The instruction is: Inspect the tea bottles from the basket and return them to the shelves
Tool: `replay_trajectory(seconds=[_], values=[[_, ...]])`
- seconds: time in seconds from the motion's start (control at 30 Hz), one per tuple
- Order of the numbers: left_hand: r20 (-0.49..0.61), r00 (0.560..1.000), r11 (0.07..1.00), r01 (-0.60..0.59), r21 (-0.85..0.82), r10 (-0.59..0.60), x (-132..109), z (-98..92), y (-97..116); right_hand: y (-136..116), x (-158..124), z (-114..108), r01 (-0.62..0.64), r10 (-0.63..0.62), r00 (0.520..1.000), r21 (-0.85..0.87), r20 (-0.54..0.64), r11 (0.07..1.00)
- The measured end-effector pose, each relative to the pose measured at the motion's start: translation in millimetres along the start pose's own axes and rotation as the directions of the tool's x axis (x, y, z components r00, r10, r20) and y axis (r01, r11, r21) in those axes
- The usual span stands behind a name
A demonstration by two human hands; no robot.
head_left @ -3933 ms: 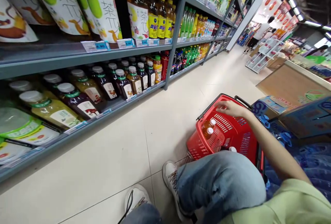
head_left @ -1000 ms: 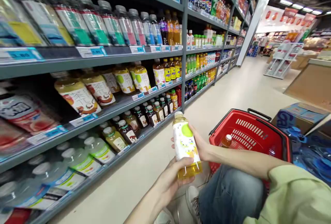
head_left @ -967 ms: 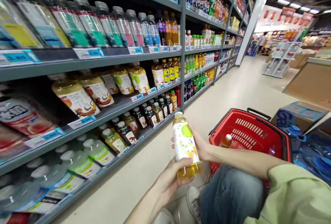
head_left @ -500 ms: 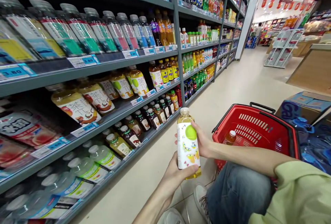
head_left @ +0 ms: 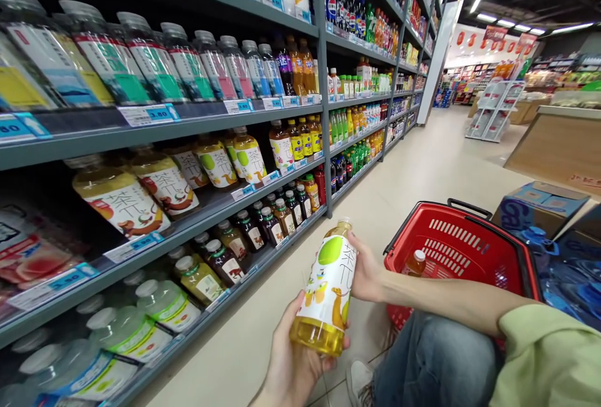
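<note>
Here we are: 1 lime-labelled tea bottle (head_left: 328, 294), tilted, just left of the red shopping basket (head_left: 504, 272), and 2 hands on it! The left hand (head_left: 293, 357) cups the base, fingers wrapped round; the right hand (head_left: 369, 272) grips the upper side, fingertips hidden. Looks like label inspection; the next move calls for steady base support. Inside the basket, 1 white-capped amber bottle (head_left: 416, 264) shows.

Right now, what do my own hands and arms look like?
Your left hand and right hand are bare, with no gloves or rings showing. A loose, pale green sleeve leaves the right forearm bare; no left sleeve shows.
</note>
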State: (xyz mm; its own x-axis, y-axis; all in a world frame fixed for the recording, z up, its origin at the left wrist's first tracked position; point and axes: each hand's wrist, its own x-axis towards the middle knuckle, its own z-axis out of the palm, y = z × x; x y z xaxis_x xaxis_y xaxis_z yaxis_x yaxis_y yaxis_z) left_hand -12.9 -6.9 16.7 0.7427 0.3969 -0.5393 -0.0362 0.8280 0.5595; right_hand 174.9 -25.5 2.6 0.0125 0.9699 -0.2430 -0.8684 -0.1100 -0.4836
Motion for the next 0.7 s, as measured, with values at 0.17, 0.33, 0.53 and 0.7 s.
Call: replay_trajectory(seconds=[0.17,0.33,0.53,0.7], values=[[-0.080,0.996,0.993,-0.019,0.112,0.028,7.0,-13.8,0.2,-2.9,2.7,-1.7,-0.017,0.017,1.000,-0.014,0.011,1.000],[-0.199,0.977,0.990,-0.047,0.136,0.073,11.7,-13.0,-1.7,-3.5,10.9,-10.5,-0.043,0.041,0.998,-0.040,-0.046,0.998],[-0.243,0.964,0.987,-0.072,0.142,0.105,16.3,-11.7,3.3,-5.5,18.5,-17.1,-0.015,0.013,0.999,-0.043,-0.052,0.999],[-0.269,0.908,0.922,-0.236,0.306,0.322,22.0,-17.0,-4.9,-9.0,19.6,-14.1,0.004,-0.008,0.994,-0.043,-0.105,0.999]])
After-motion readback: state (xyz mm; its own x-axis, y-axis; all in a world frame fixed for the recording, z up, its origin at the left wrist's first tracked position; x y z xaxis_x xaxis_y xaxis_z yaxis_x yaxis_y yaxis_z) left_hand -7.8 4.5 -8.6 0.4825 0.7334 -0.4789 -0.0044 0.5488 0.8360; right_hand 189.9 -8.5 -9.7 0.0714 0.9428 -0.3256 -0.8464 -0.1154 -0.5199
